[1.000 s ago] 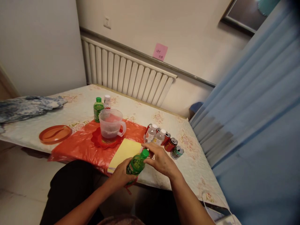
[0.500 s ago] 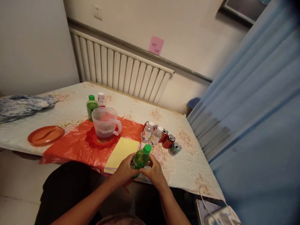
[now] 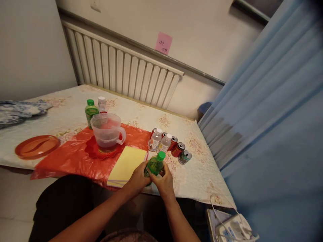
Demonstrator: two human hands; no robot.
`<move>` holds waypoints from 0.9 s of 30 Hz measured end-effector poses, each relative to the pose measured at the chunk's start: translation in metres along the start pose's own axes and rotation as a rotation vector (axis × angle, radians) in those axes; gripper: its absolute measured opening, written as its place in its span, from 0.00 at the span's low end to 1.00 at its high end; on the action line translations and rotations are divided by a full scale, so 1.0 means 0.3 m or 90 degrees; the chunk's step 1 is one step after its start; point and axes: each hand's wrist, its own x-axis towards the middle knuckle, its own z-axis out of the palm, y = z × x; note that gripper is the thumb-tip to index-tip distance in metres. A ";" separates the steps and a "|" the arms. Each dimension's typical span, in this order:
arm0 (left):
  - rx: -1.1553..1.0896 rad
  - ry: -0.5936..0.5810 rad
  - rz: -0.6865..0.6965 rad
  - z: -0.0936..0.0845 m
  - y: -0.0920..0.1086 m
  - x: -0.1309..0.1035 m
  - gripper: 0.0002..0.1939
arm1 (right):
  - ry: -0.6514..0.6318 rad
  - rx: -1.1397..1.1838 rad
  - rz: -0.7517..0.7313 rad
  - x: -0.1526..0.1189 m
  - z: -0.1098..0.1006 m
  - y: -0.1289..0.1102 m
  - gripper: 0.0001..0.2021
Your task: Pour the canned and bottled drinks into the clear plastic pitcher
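Between my two hands is a green plastic drink bottle (image 3: 155, 164) with its green cap on, tilted a little to the right over the table's front edge. My left hand (image 3: 140, 176) wraps its left side, and my right hand (image 3: 164, 179) grips the other side with the thumb across the front. A yellow notepad (image 3: 127, 164) lies just left of the bottle. Beyond the hands stand two clear bottles with white caps, one of them a small bottle (image 3: 164, 143), beside several drink cans, among them a red can (image 3: 178, 149) and a green can (image 3: 185, 157).
A clear plastic jug (image 3: 106, 131) stands on a red scalloped dish (image 3: 89, 148) over a red plastic sheet (image 3: 63, 159). Behind it are another green bottle (image 3: 91, 112) and a white-capped bottle (image 3: 102, 105). An orange lid (image 3: 37, 147) lies left; a power strip (image 3: 234, 228) sits lower right.
Both hands have lifted the green bottle slightly and shifted it a little right. The whole view has drifted, so the table things appear further left.
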 end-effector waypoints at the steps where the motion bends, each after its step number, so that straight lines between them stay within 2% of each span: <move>1: 0.012 0.012 0.001 0.006 -0.004 0.003 0.31 | 0.023 -0.002 0.007 -0.003 0.008 0.009 0.32; 8: 0.070 0.029 0.037 0.049 -0.050 0.001 0.23 | 0.116 -0.091 0.026 -0.033 0.043 0.045 0.29; 12: 0.046 -0.022 0.057 0.065 -0.083 -0.002 0.30 | 0.134 -0.113 0.019 -0.036 0.024 0.051 0.28; 16: 0.084 -0.028 0.011 0.059 -0.141 -0.006 0.40 | 0.133 -0.115 0.021 -0.018 -0.028 0.050 0.26; 19: 0.204 0.020 0.031 0.013 -0.198 0.001 0.32 | 0.144 -0.120 0.022 0.013 -0.085 0.053 0.28; 23: 0.437 0.096 0.095 -0.101 -0.266 0.036 0.18 | 0.162 -0.132 0.011 0.073 -0.166 0.077 0.29; 27: 0.507 0.117 0.084 -0.197 -0.303 0.068 0.14 | 0.196 -0.129 -0.005 0.146 -0.227 0.120 0.28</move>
